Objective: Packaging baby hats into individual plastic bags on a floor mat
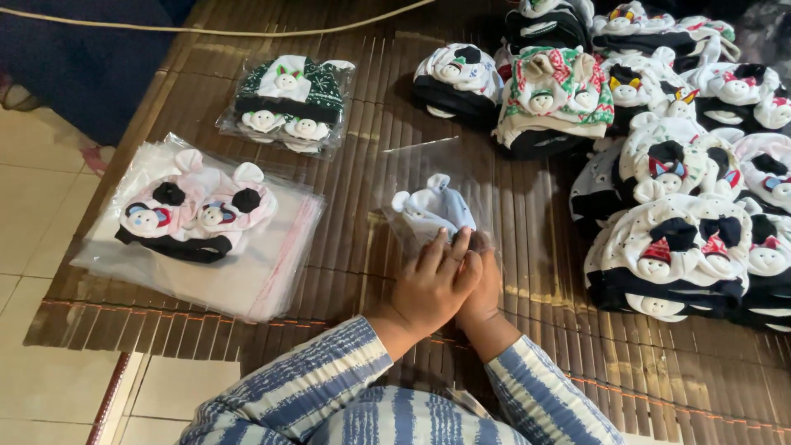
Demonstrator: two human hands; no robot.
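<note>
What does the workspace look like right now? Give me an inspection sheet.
Surface: brown slatted mat on a tiled floor.
Job's things: small pale blue set inside a clear bag.
Clutter: pink set on a stack of empty bags; green packed set; pile of unpacked sets at right.
Hands: left hand lies over right hand, both pressing the bag's near edge.
Cables: pale cord across the far edge.
Surroundings: dark blue cloth, far left.

Bare mat (362, 272) open between bag stack (247, 272) left and hat pile (684, 239) right; far lane blocked by packed hats (288, 103).
</note>
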